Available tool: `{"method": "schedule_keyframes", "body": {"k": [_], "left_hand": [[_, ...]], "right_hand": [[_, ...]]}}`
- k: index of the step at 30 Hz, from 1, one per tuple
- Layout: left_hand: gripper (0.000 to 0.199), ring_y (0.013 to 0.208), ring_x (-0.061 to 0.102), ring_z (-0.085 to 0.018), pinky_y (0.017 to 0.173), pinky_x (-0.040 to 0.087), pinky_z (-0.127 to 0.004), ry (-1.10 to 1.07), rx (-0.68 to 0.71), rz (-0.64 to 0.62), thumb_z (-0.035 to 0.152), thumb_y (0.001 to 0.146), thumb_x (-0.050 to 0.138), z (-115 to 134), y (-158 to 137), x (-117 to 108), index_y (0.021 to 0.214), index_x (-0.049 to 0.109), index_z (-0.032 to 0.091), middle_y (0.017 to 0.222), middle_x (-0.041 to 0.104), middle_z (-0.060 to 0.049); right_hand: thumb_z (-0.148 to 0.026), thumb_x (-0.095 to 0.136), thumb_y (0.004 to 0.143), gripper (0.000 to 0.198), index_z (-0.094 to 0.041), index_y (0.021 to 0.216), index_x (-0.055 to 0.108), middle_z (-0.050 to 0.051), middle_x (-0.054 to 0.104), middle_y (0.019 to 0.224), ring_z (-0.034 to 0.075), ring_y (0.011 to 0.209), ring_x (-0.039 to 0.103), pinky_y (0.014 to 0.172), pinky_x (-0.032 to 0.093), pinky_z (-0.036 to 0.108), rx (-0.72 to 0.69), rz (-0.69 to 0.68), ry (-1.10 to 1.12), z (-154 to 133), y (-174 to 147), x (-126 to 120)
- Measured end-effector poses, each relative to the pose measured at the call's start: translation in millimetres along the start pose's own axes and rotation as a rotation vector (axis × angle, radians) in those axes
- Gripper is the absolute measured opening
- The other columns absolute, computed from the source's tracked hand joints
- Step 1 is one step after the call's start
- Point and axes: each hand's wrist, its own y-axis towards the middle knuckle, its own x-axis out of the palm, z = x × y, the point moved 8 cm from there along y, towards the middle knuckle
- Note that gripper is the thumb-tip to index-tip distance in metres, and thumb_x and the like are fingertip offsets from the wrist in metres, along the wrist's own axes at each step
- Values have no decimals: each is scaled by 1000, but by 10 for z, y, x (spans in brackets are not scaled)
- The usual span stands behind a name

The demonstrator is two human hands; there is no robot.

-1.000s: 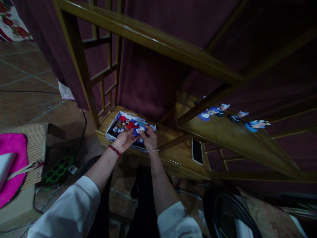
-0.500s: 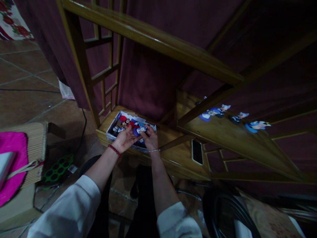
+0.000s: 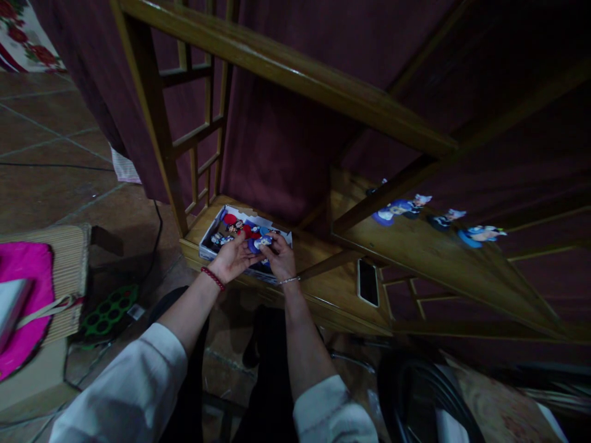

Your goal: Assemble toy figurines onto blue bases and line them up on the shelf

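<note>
Over a white open-topped box point(image 3: 206, 251), I hold a small figurine point(image 3: 262, 242) with a purple round base and a white-and-blue body. The fingers of my right hand point(image 3: 281, 257) are closed around its upper end. My left hand point(image 3: 233, 259) is turned palm up, its fingers reaching under the base and its thumb raised. Several more figurines lie in the box, among them a red-and-black one point(image 3: 236, 227) and a blue-and-white one point(image 3: 221, 239). My hands cover part of the box's near side.
The box sits on a low wooden shelf, where a phone point(image 3: 368, 283) lies to the right. Several figurines stand on a higher wooden shelf point(image 3: 415, 249). A wooden rail point(image 3: 295, 67) crosses above my hands. At left are a pink cloth point(image 3: 39, 289) and a green holed object point(image 3: 108, 317).
Almost nothing differs. The figurine stays between my hands over the box, and the whole view has shifted very slightly.
</note>
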Motion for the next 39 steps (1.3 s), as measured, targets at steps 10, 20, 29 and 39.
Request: {"method": "schedule_keyframes", "body": {"k": [10, 20, 29, 39], "left_hand": [[35, 70, 59, -17, 79, 45, -38, 39, 25, 16, 35, 85, 35, 13, -38, 23, 80, 59, 10, 71, 62, -10], [32, 69, 59, -16, 77, 45, -36, 31, 37, 25, 33, 85, 35, -1, -24, 8, 79, 58, 12, 71, 62, -8], [24, 66, 57, -14, 73, 46, -32, 20, 76, 36, 27, 84, 38, 14, -7, -11, 84, 58, 13, 69, 61, -5], [21, 65, 57, -12, 69, 45, -27, 33, 116, 21, 25, 84, 40, 5, 4, -11, 85, 58, 14, 71, 62, -3]], "right_hand": [[-24, 59, 65, 30, -23, 95, 55, -1, 64, 87, 14, 80, 60, 75, 47, 27, -79, -62, -31, -51, 4, 46], [-21, 57, 68, 35, -28, 102, 55, -3, 62, 96, 14, 81, 59, 75, 47, 27, -161, -60, -210, -187, -33, 41], [-26, 53, 73, 31, -28, 104, 55, -1, 60, 101, 14, 79, 58, 75, 47, 26, -241, -66, -415, -263, -57, 83], [-30, 51, 74, 26, -25, 99, 54, 0, 62, 93, 13, 74, 58, 69, 47, 25, -265, 4, -503, -338, -71, 104]]}}
